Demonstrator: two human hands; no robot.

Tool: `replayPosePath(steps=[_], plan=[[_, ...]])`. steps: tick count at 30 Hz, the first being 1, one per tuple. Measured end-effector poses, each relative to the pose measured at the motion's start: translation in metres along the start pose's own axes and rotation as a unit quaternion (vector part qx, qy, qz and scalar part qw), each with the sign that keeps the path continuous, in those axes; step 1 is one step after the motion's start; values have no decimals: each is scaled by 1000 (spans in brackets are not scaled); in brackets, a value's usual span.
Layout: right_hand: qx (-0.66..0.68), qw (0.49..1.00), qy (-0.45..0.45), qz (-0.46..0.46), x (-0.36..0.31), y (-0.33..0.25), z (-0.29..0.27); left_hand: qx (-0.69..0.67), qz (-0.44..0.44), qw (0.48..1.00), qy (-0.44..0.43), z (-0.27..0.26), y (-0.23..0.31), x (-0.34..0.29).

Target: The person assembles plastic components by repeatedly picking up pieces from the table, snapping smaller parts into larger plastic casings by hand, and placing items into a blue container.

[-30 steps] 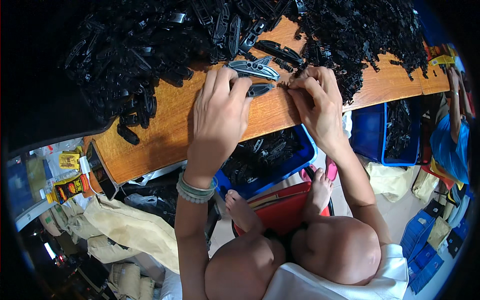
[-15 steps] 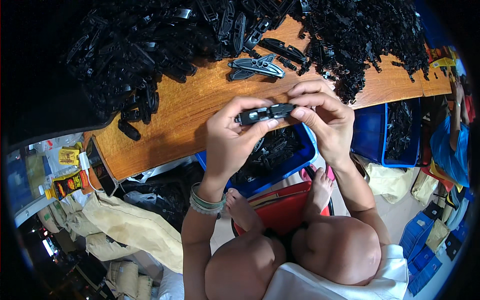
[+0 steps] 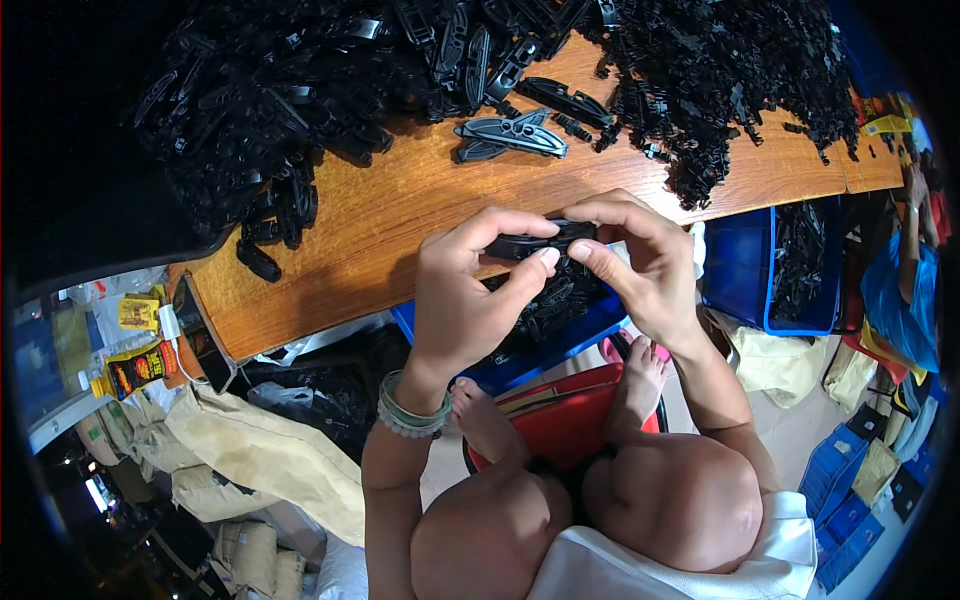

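Observation:
Between both hands is a long, narrow black plastic part [image 3: 522, 246], held level just in front of the table edge. My left hand [image 3: 468, 275] pinches its left end, with the thumb below and the fingers above. My right hand [image 3: 645, 268] grips its right end, fingertips and thumb meeting on it. Underneath, a blue bin [image 3: 575, 352] holds more black parts. Beyond my hands, a crossed pair of dark grey plastic parts [image 3: 512, 136] lies on the wooden table [image 3: 390, 215]. Fingers hide part of the held piece.
A big heap of long black parts [image 3: 290, 95] covers the table's far left; a heap of small black clips [image 3: 720, 90] covers the far right. Another blue bin [image 3: 770, 270] stands at right. Tan sacks [image 3: 270, 450] lie at lower left. Someone in blue [image 3: 900, 290] is at far right.
The black part has been turned, showing a darker, plainer side. My right fingers have come down and closed in toward the left hand; both thumbs now press near its middle.

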State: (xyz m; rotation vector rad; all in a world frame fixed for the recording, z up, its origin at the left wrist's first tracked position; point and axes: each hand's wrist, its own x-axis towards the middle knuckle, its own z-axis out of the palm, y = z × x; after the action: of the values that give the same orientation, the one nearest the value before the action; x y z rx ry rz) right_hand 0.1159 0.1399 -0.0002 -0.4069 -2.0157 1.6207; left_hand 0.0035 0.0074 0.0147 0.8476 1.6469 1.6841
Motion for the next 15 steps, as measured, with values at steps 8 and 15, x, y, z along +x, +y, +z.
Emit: replayPosePath(steps=[8, 15], plan=[[4, 983, -184, -16, 0, -2, -24, 163, 100, 978, -86, -20, 6, 9], [-404, 893, 70, -187, 43, 10, -24, 563, 325, 756, 72, -11, -5, 64]])
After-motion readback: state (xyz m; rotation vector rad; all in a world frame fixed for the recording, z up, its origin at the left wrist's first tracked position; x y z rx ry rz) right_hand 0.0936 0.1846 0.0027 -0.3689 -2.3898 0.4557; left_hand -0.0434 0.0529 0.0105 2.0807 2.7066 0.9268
